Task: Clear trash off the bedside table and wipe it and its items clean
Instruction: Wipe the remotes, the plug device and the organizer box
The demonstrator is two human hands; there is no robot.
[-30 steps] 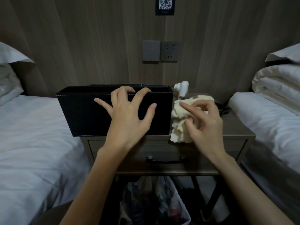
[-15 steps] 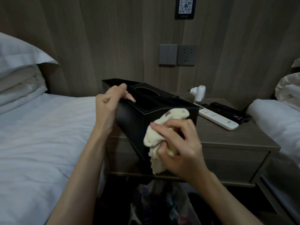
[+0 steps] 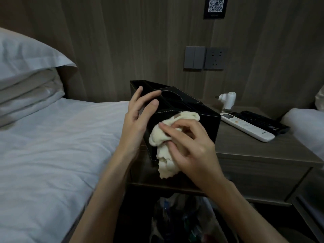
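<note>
Moved: fingers of my left hand [image 3: 138, 120], curled a moment ago, now lie straight against the box [image 3: 208, 120] on its long side.
Box: black, white-stitched, rectangular; on the bedside table [image 3: 254, 151] at its front-left corner, long axis pointing toward the wall [image 3: 122, 41].
Cloth [image 3: 163, 135]: cream, fluffy, bunched on the box's near end.
Right hand [image 3: 191, 148]: my curled fingers grip the cloth.

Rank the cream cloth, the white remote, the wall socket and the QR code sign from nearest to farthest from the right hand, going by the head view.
1. cream cloth, gripped in the right hand itself.
2. white remote, on the bedside table, to the right.
3. wall socket, on the wall behind the table.
4. QR code sign, highest up the wall.
</note>
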